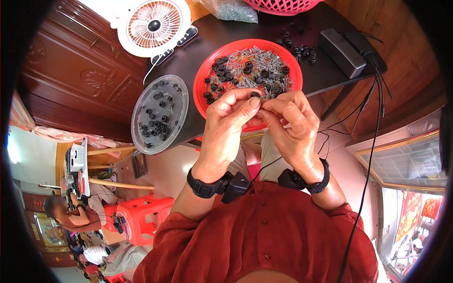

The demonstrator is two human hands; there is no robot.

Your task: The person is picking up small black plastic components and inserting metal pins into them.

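Observation:
My left hand (pixel 230 126) and my right hand (pixel 291 123) meet fingertip to fingertip over the near rim of a round red tray (pixel 207 66). Between the fingertips sits a small black plastic cap (pixel 255 95) with a thin metal screw; which hand holds which piece I cannot tell. The tray holds a heap of silver screws (pixel 257 59) and several black caps (pixel 222 70). Both wrists wear black bands with small black devices.
A clear round lid (pixel 159 114) with several black caps lies left of the tray on the dark table (pixel 325 70). A white fan (pixel 154 26), a pink basket (pixel 283 4), a grey box (pixel 340 52), cables, red stools (pixel 141 214) and another person (pixel 71 212) surround them.

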